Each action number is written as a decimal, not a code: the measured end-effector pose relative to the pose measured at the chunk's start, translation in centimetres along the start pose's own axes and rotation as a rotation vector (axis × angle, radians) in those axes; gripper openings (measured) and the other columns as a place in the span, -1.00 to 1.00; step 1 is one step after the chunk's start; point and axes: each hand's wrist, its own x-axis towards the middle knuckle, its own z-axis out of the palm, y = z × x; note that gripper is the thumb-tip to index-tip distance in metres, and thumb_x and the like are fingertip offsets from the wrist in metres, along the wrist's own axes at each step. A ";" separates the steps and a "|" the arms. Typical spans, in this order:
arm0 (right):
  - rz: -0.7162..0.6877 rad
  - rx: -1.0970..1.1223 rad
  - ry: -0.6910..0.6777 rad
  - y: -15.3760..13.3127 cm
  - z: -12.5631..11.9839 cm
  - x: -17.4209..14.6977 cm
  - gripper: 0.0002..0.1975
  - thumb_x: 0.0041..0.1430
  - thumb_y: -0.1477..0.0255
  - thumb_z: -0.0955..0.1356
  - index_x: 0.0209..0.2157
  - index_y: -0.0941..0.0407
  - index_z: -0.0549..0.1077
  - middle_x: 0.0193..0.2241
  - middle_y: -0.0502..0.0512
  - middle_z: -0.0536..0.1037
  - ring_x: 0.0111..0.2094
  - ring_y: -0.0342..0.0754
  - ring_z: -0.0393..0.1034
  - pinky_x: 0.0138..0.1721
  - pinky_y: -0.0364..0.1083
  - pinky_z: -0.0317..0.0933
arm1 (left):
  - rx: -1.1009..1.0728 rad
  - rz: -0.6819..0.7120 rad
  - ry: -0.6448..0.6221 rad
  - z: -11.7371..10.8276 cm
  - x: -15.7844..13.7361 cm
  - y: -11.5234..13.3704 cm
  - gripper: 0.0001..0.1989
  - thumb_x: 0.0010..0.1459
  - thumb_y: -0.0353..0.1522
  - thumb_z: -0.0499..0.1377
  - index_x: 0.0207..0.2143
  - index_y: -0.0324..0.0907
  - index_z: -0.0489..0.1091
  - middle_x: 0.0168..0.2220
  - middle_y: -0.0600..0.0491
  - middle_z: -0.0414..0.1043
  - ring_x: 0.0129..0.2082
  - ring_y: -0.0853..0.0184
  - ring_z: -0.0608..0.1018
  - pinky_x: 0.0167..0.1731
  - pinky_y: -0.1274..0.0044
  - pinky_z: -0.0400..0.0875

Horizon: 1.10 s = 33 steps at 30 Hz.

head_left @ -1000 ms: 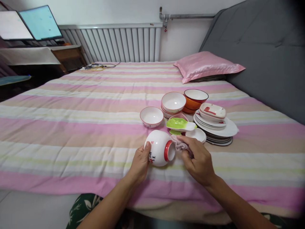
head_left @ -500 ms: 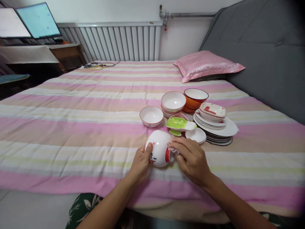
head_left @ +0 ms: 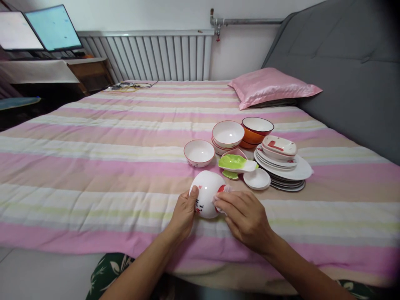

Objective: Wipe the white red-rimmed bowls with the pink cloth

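A white bowl with red and black markings is tipped on its side, its red foot ring facing right. My left hand grips the bowl at its left edge, thumb on the outer wall. Pinched in my right hand is a crumpled pale tissue or cloth, pressed against the bowl by the foot ring. Just beyond lie a green and white leaf-shaped dish and a small white dish. A red-rimmed white bowl stands upright behind the held one.
Stacked red-rimmed bowls and orange bowls stand farther back. To their right is a pile of plates topped by rectangular dishes. A pink pillow lies near the grey headboard. Cables rest at the striped bed's far edge.
My right hand has shifted the tissue or cloth slightly left and down across the bowl's foot ring. The left hand keeps its hold on the bowl.
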 end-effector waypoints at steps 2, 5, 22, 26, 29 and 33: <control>0.039 0.064 0.056 0.1 -0.2 0.1 -0.67 0.11 0.61 0.23 -0.10 0.11 0.41 -0.12 0.16 0.51 -0.13 0.05 0.39 -0.18 0.04 0.25 | 0.004 0.015 -0.001 -0.1 0.0 0.0 -0.55 0.04 -0.08 0.19 -0.24 -0.30 0.51 -0.41 -0.07 0.57 -0.38 0.21 0.57 -0.41 0.53 0.41; 0.163 0.138 0.159 0.6 -0.9 0.4 -0.60 0.09 0.64 0.21 -0.06 0.06 0.41 -0.11 0.14 0.50 -0.08 0.05 0.38 -0.11 0.07 0.25 | 0.026 0.023 0.028 -0.3 0.1 -0.1 -0.54 0.01 -0.06 0.20 -0.29 -0.31 0.52 -0.45 -0.07 0.57 -0.38 0.19 0.57 -0.44 0.54 0.39; 0.173 0.377 0.058 1.3 -1.4 5.2 -0.61 0.09 0.61 0.19 -0.05 0.07 0.37 -0.04 0.11 0.48 0.01 -0.01 0.34 0.03 0.05 0.22 | 0.045 0.019 0.105 -1.2 0.7 -0.9 -0.48 0.02 0.03 0.13 -0.59 -0.28 0.40 -0.71 0.10 0.30 -0.69 0.45 0.29 -0.63 0.60 0.15; -0.074 0.359 -0.141 0.3 -0.4 6.6 -0.68 0.09 0.51 0.26 -0.09 0.08 0.42 -0.06 0.08 0.50 -0.01 -0.02 0.36 0.00 0.05 0.23 | -0.033 0.072 0.225 -1.5 0.7 -1.1 -0.61 -0.04 -0.07 0.24 -0.46 -0.25 0.44 -0.58 0.10 0.42 -0.54 0.39 0.42 -0.51 0.60 0.28; -0.093 0.355 -0.269 0.5 0.0 6.9 -0.77 0.17 0.33 0.29 -0.15 0.01 0.48 -0.02 0.02 0.48 0.07 0.05 0.28 0.09 0.15 0.12 | -0.105 0.018 0.200 -1.4 0.9 -1.0 -0.49 0.00 0.03 0.15 -0.27 -0.25 0.47 -0.42 0.01 0.52 -0.36 0.29 0.52 -0.35 0.53 0.37; 0.006 0.387 -0.285 1.6 0.8 6.8 -0.74 0.28 0.38 0.21 -0.17 -0.06 0.52 -0.03 -0.04 0.49 0.12 0.06 0.23 0.11 0.19 0.09 | -0.186 -0.019 0.187 -1.3 1.2 -0.8 -0.44 0.03 0.04 0.12 -0.17 -0.24 0.44 -0.27 -0.07 0.55 -0.22 0.21 0.55 -0.17 0.46 0.39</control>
